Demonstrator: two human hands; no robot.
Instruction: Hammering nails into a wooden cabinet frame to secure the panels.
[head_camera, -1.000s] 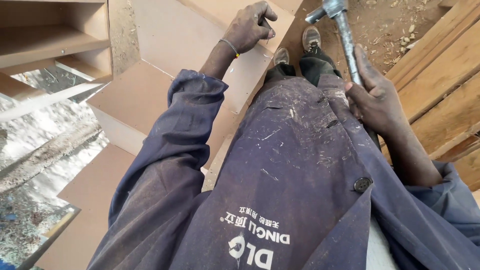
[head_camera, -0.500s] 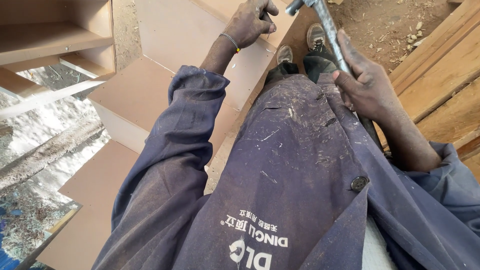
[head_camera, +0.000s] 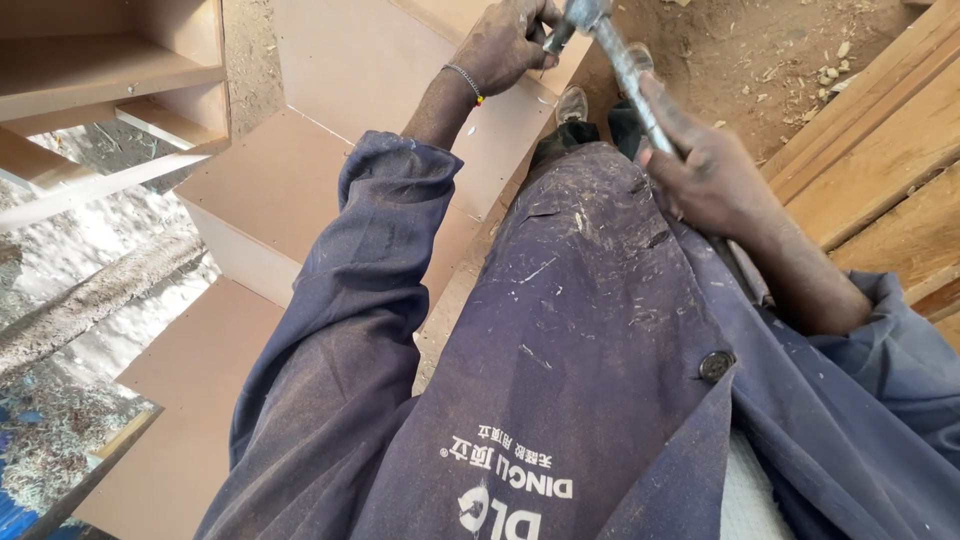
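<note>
While the left hand (head_camera: 500, 45) pinches closed at the far edge of the brown panel (head_camera: 370, 70), apparently steadying a nail too small to confirm, the right hand (head_camera: 705, 170) grips the metal hammer (head_camera: 610, 50), its head beside those fingers.

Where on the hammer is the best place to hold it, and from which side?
Hold the hammer on the lower part of its long metal handle, from the right, as the right hand does. The head points up and away near the left hand, so the lower handle is the free end.
</note>
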